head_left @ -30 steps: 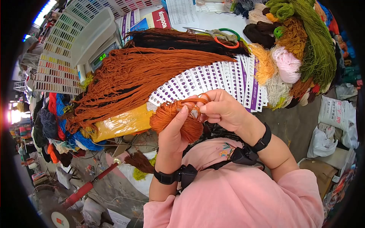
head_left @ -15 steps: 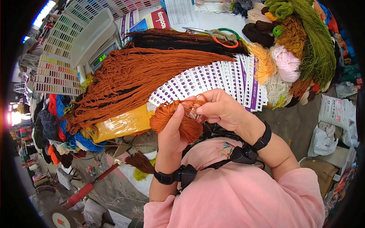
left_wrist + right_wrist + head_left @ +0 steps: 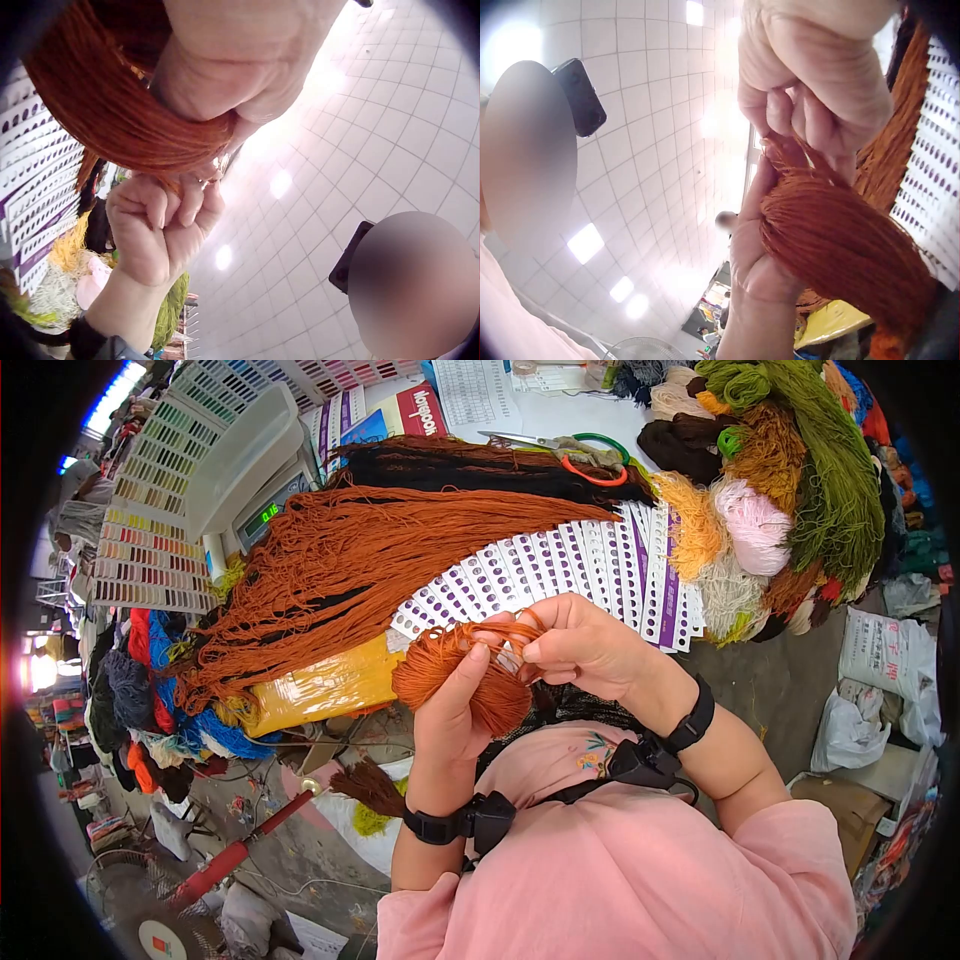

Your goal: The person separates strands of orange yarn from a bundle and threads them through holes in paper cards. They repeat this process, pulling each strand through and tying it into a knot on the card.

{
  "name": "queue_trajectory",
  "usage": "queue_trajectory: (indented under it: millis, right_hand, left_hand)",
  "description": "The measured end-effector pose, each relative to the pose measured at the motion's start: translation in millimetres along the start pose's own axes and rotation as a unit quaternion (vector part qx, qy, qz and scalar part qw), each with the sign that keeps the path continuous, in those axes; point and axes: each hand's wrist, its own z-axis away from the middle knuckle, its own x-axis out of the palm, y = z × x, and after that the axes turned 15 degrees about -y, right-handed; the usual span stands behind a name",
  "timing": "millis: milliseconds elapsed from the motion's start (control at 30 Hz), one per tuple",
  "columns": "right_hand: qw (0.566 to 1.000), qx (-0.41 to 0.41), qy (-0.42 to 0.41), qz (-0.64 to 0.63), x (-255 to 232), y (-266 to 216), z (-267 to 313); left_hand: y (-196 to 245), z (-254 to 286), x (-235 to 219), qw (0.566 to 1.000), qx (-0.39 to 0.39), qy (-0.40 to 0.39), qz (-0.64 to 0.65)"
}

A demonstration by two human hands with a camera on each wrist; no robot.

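A rust-orange yarn skein (image 3: 418,672) is gripped by my left hand (image 3: 450,705), its thumb lying along the near side. Loops of strands stick out at the skein's top end. My right hand (image 3: 590,650) pinches strands there, its fingertips close to the left ones. In the right wrist view the skein (image 3: 840,232) spreads out below the pinched strands, and the right hand (image 3: 817,67) has its fingers curled. The left wrist view shows the yarn (image 3: 112,120) wrapped across the left hand, with the right hand (image 3: 161,232) curled at its lower edge.
Long rust-orange hanks (image 3: 400,545) lie over the table, beside fanned punched cards (image 3: 530,565). Scissors (image 3: 590,460) rest behind them. A scale with a white tray (image 3: 245,465) stands at back left. Mixed yarn (image 3: 830,490) is heaped on the right; a yellow wrapped package (image 3: 320,680) sits at the front edge.
My right fingers shift slightly at the skein's top end, and the loop of strands there changes shape. The skein stays in my left hand. The last digit on the scale's display differs.
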Motion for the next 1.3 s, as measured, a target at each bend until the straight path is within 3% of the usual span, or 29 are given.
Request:
queue_trajectory:
  millis: [367,567,700,800,833,900,967,1000,1033,1100,1133,1167,1200,1233,1267,1300]
  right_hand:
    - [1.000,0.000,-0.008,0.019,0,-2,2]
    - [0.993,0.027,0.067,0.092,7,-1,0]
    - [0.999,-0.030,0.030,0.021,-6,11,0]
    - [0.998,-0.018,-0.008,-0.057,-8,4,10]
    - [0.996,0.012,-0.032,-0.081,-10,2,16]
    - [0.990,0.072,-0.069,-0.101,-12,1,24]
    - [0.983,0.127,-0.104,-0.085,-10,-8,25]
    - [0.978,0.162,-0.035,0.126,-3,-20,33]
    - [0.962,0.144,-0.020,0.232,0,-29,37]
    - [0.898,0.104,0.023,0.427,0,-38,49]
    - [0.929,0.066,0.009,0.363,-3,-41,55]
    - [0.962,-0.016,0.008,0.272,-5,-43,59]
    - [0.978,-0.077,-0.036,0.188,-9,-49,65]
    - [0.982,-0.139,-0.081,0.102,-16,-57,74]
    - [0.979,-0.190,-0.065,0.024,-21,-63,86]
    - [0.968,-0.238,-0.050,-0.054,-29,-69,101]
  left_hand:
    - [-6,-1,-11,1.000,0.006,0.002,-0.009]
    - [-8,-1,-5,1.000,0.014,0.010,0.016]
    - [-5,2,-6,1.000,0.013,-0.019,0.008]
    - [-5,5,-15,0.972,0.094,-0.172,0.130]
    - [1,10,-9,0.980,0.089,-0.109,0.143]
    - [21,10,4,0.996,-0.068,-0.017,-0.048]
    - [22,1,2,0.978,-0.142,-0.024,-0.148]
    - [24,-2,2,0.963,-0.177,-0.027,-0.200]
    - [38,-4,-2,0.972,-0.196,-0.061,-0.115]
    - [49,-4,-6,0.971,-0.179,-0.034,-0.157]
    - [54,-1,-17,0.967,-0.183,-0.004,-0.179]
    - [64,3,-41,0.981,-0.168,-0.018,-0.099]
    - [73,8,-73,0.994,-0.105,-0.012,0.002]
    - [84,11,-100,0.971,-0.042,-0.040,0.234]
    - [96,25,-125,0.937,0.023,0.007,0.349]
    - [109,48,-177,0.931,0.069,-0.025,0.358]
